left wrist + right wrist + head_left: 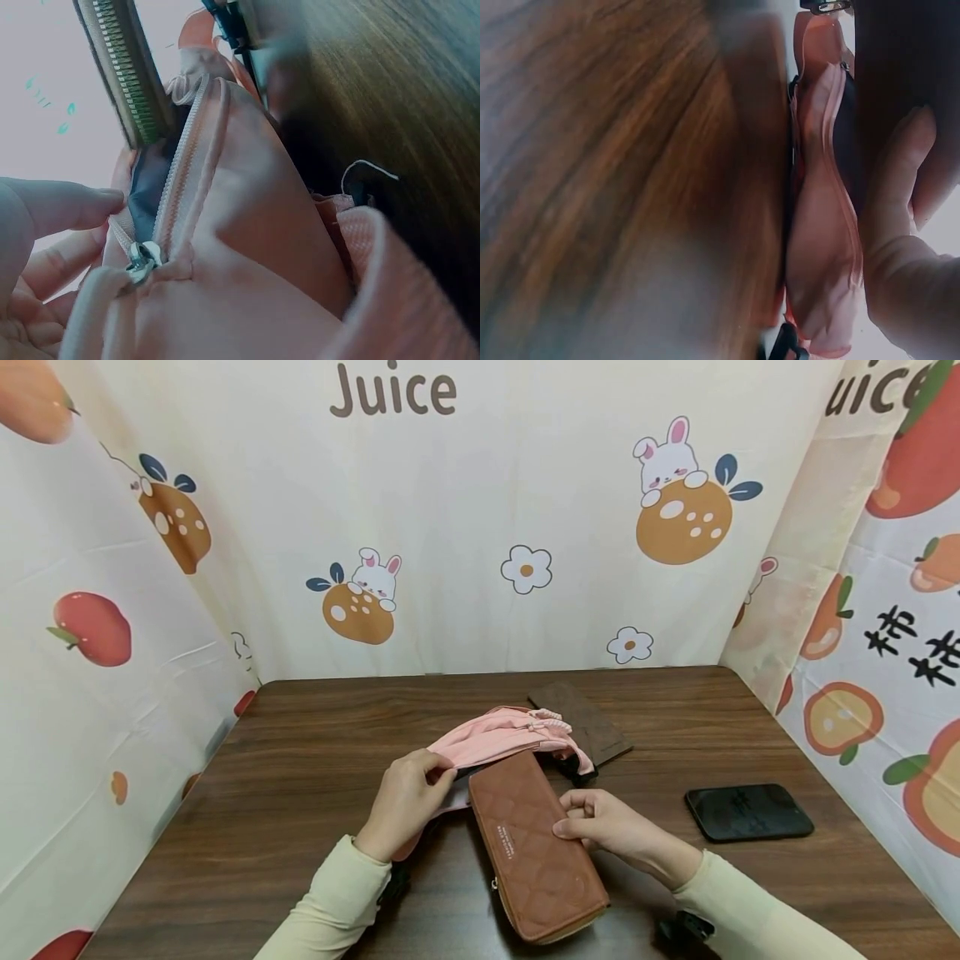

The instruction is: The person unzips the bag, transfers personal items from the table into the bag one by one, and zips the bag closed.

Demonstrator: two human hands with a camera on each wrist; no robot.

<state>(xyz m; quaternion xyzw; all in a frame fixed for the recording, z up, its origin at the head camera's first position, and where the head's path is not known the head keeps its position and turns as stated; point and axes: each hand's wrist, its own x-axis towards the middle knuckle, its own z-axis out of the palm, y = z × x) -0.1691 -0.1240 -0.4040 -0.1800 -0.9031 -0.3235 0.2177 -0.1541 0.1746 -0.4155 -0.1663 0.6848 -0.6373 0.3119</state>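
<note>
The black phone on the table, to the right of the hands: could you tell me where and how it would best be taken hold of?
Probably by its two long edges, coming from above. The black phone lies flat and alone on the bare wooden table, long side roughly crosswise, so the near and far edges are both free for a thumb-and-finger pinch. The right hand, nearest it, now holds the brown quilted wallet.

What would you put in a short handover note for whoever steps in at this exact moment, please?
Left hand: pinches the edge of the pink bag by its open zipper, holding the mouth open.
Right hand: grips the quilted brown wallet, whose far end sits at the bag's opening.
Done: bag unzipped, wallet lined up at the mouth.
Left: wallet is mostly outside; the zipper is open.
Nearby on the table: a dark flat wallet behind the bag, a black phone at right.
</note>
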